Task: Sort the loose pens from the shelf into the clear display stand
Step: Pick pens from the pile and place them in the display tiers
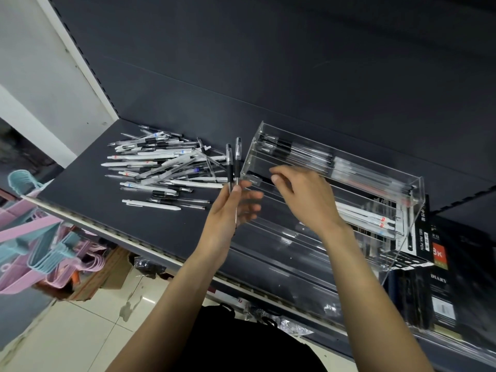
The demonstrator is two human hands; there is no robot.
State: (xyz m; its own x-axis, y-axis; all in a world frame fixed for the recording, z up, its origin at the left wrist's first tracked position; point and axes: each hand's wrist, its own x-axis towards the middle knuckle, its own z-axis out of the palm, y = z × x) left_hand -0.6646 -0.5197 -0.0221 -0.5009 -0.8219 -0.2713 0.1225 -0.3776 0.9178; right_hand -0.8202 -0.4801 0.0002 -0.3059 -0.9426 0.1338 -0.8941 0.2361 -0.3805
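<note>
Loose pens [161, 167], white and clear-black, are heaped on the dark shelf [166, 232], left. The clear display stand [389, 200] is tilted at right, with pens laid in its tiers. Two black-grip pens [233, 167] are held upright between them.

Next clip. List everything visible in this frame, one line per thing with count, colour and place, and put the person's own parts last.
loose pens: a pile, too many to count, white, clear and black, on the shelf left of the stand
shelf: one, dark grey, across the middle
clear display stand: one, transparent, tiered, on the shelf at right, pens in several rows
held pens: two, clear with black grips, upright in the left hand
hangers: a bunch, pink and light blue, lower left
black boxes: several, right of the stand
left hand: grips the held pens
right hand: fingers curled at the stand's front; a grip cannot be confirmed
</note>
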